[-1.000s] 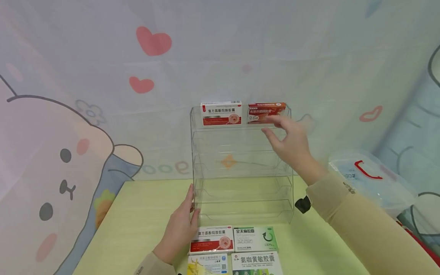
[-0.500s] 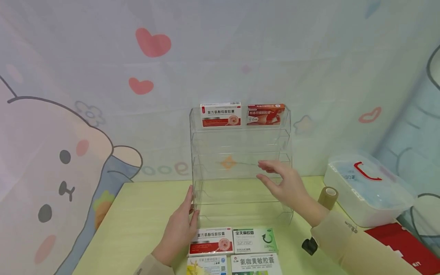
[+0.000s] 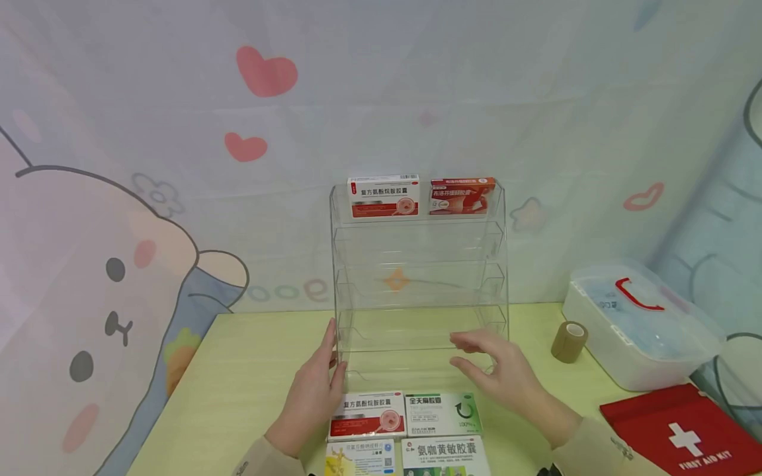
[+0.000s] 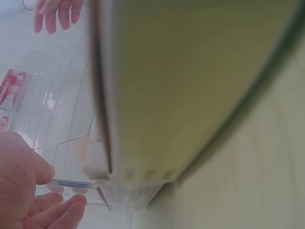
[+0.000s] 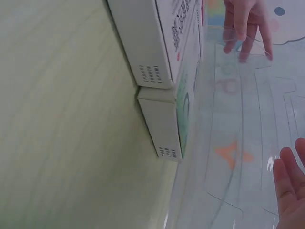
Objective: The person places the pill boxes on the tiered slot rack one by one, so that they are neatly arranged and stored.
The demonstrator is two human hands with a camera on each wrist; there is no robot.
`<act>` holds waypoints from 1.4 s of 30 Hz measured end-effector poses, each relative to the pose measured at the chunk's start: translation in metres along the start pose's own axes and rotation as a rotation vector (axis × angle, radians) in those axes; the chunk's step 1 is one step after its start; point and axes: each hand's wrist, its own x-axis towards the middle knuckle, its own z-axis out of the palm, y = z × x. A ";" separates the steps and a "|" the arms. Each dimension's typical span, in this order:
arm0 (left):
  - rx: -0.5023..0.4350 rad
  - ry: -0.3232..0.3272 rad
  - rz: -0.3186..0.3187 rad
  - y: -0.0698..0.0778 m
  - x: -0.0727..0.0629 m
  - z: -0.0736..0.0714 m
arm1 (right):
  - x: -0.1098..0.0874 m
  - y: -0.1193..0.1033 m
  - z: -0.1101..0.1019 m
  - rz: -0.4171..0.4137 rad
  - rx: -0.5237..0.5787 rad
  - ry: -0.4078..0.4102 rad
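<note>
A clear tiered display rack (image 3: 417, 288) stands upright on the table. My left hand (image 3: 313, 390) holds its left side panel, thumb in front and fingers around the edge; the left wrist view shows the panel edge between thumb (image 4: 44, 171) and fingers. On the top tier sit a white-and-red medicine box (image 3: 383, 192) and a red medicine box (image 3: 455, 197), side by side with a gap. My right hand (image 3: 506, 373) hovers before the rack's lower right, holding nothing, thumb and fingers apart. Just left of it lie a green-and-white medicine box (image 3: 440, 415) and another white-and-red box (image 3: 366, 416).
Nearer me lie a yellow-and-blue box (image 3: 360, 457) and a white capsule box (image 3: 443, 453). To the right stand a brown tape roll (image 3: 568, 342) and a clear lidded bin (image 3: 631, 344) with a red handle. A red first aid pouch (image 3: 684, 430) lies in front of the bin.
My right hand has come down from beside the red box on the top tier to the rack's lower right. The left hand stays on the rack's side.
</note>
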 end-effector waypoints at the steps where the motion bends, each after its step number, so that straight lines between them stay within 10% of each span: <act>1: 0.002 0.001 -0.001 0.000 0.000 0.000 | -0.003 0.000 0.001 -0.005 0.013 -0.005; 15: 0.016 0.027 0.038 -0.003 -0.001 -0.001 | -0.040 0.006 0.018 -0.032 0.071 -0.142; 32: 0.006 0.019 0.031 -0.001 0.000 -0.002 | -0.077 0.018 0.029 0.057 0.134 -0.117; 42: 0.004 0.014 0.030 0.000 0.000 -0.002 | -0.085 0.023 0.021 0.128 0.013 -0.217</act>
